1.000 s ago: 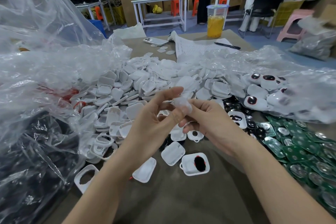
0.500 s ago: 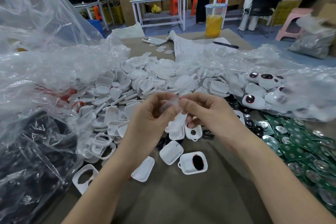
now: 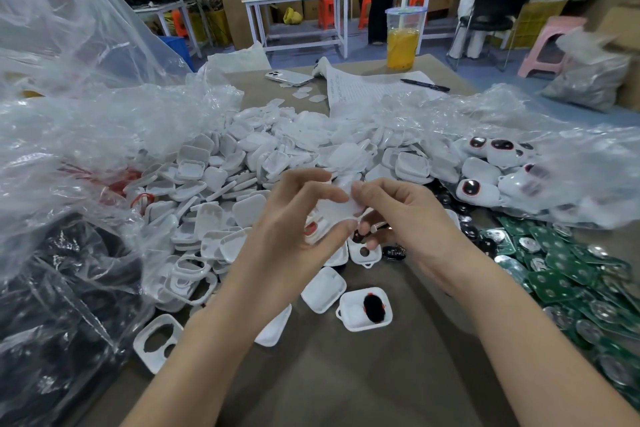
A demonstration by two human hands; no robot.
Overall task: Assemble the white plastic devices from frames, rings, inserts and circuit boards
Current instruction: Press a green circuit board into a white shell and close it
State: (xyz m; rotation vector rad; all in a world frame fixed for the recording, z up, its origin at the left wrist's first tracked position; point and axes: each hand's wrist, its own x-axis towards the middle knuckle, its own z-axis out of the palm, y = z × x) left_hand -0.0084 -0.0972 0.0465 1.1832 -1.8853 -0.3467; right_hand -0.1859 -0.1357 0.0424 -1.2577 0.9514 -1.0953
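white plastic shell (image 3: 337,210), smooth, blurry, centre frame over the parts pile (image 3: 242,163); left hand (image 3: 291,236) and right hand (image 3: 412,218) both pinch its edges; versus earlier, more shell face shows, hands slightly lower

Table (image 3: 346,374): brown top. Centre: heap of white shells (image 3: 263,156), spilling toward near edge. Near centre, apart from heap: one shell with black insert (image 3: 365,309); frame (image 3: 157,343) beside the left bags. Right edge: green boards (image 3: 568,274), overlapping. Left edge: clear bags (image 3: 69,149), dark bag (image 3: 52,305) at near left corner. Far edge: phone (image 3: 289,77), paper (image 3: 367,90), cup (image 3: 403,38) of yellow liquid
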